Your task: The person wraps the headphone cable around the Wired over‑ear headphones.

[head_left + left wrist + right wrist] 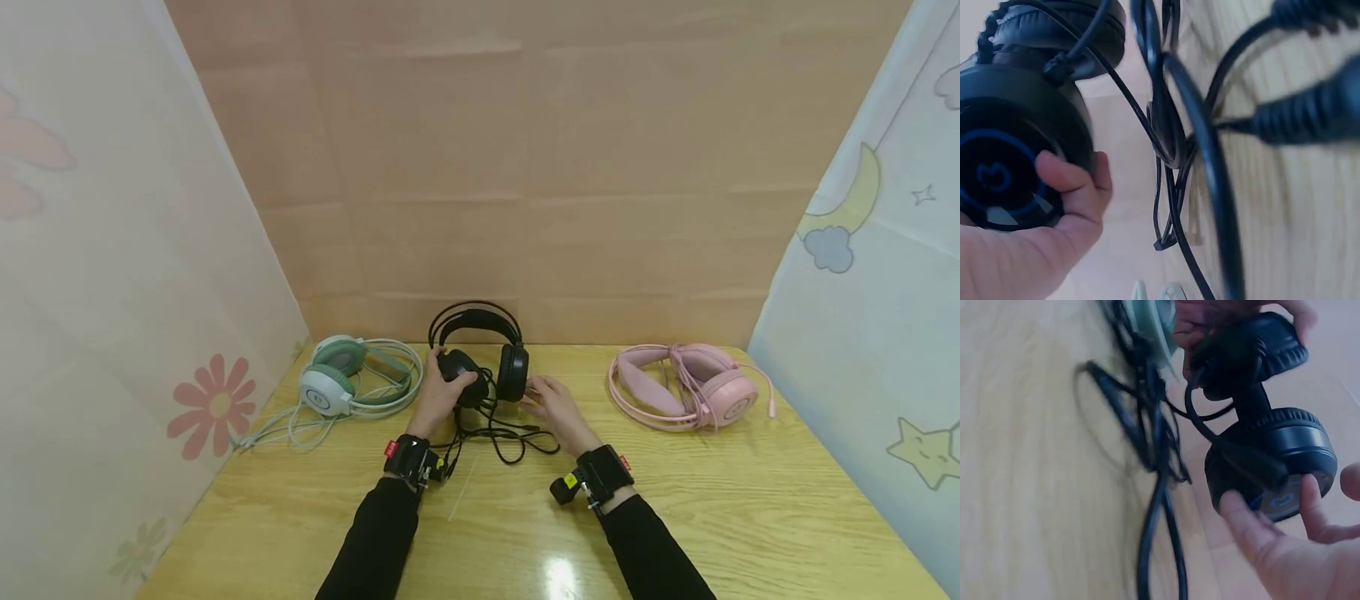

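Black sleeves (pixel 375 533) lay nearest, below wrist straps (pixel 606 473) with red tags (pixel 391 448) too small to read. Upright between a green-and-white headset (pixel 324 392) and a pink headset (pixel 731 398), the black headset (pixel 513 372) pointed its headband (pixel 476 317) upward; the left hand (pixel 442 397) grasped one blue-emblemed earcup (pixel 1029 119), the right hand (pixel 555 408), unclenched, touched the other.

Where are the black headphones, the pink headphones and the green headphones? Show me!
Black headphones (pixel 513 372): head view, on the ear cup at picture right.
Pink headphones (pixel 732 400): head view, on the front ear cup.
Green headphones (pixel 323 392): head view, on the front ear cup's pale shell.
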Motion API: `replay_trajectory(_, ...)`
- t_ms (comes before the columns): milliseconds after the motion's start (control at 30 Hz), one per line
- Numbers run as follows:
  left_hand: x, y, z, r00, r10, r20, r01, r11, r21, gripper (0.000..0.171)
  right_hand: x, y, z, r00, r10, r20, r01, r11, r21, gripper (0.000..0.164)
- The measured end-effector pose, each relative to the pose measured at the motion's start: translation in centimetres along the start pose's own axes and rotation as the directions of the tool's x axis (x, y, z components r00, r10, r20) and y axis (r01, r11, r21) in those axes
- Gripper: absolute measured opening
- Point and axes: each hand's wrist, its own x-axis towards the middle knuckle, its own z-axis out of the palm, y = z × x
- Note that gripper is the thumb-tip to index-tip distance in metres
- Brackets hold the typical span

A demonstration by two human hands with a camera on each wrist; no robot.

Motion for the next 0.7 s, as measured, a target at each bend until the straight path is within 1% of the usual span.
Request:
replay_trajectory(67,0.1,-0.1,-0.2,1.000,0.027,0.008,-0.027,0.999,-0.034,0.088,0.0,-0.3,-0.2,1.000,-0.005,-0.014,0.005,0.999,0.034,0.043)
replay_trajectory(133,0.2,-0.1,-0.3,0.998,0.047,0.029,-0.045,0.997,-0.065,0.086,0.1,-0.6,-0.6,0.999,0.000,-0.042,0.003,0.998,0.070,0.047)
replay_trajectory(267,0.1,0.3,-0.7,0.995,0.075,0.070,-0.067,0.992,-0.109,0.082,0.2,-1.4,-1.4,0.995,0.015,-0.094,-0.001,0.990,0.142,0.058)
replay_trajectory(333,0.1,0.6,-0.9,0.991,0.094,0.090,-0.083,0.989,-0.120,0.079,0.1,-1.9,-1.9,0.996,0.016,-0.092,-0.001,0.986,0.167,0.066)
replay_trajectory(400,0.1,0.9,-1.1,0.986,0.123,0.117,-0.107,0.986,-0.130,0.074,-0.1,-2.5,-2.6,0.997,0.011,-0.070,0.002,0.983,0.185,0.072)
replay_trajectory(467,0.1,1.3,-1.2,0.978,0.155,0.143,-0.133,0.979,-0.155,0.067,-0.3,-3.0,-3.3,1.000,0.009,-0.030,-0.002,0.974,0.227,0.074)
replay_trajectory(567,-0.1,2.1,-1.4,0.961,0.210,0.179,-0.173,0.964,-0.202,0.060,-0.5,-3.5,-4.1,1.000,0.012,-0.009,-0.010,0.966,0.259,0.066)
replay_trajectory(633,-0.3,2.5,-1.6,0.949,0.248,0.197,-0.201,0.952,-0.229,0.060,-0.8,-3.8,-4.6,1.000,0.027,-0.005,-0.025,0.967,0.254,0.058)
replay_trajectory(700,-0.4,2.7,-1.7,0.931,0.289,0.221,-0.233,0.941,-0.247,0.061,-1.0,-4.0,-4.9,0.999,0.035,-0.010,-0.032,0.975,0.219,0.055)
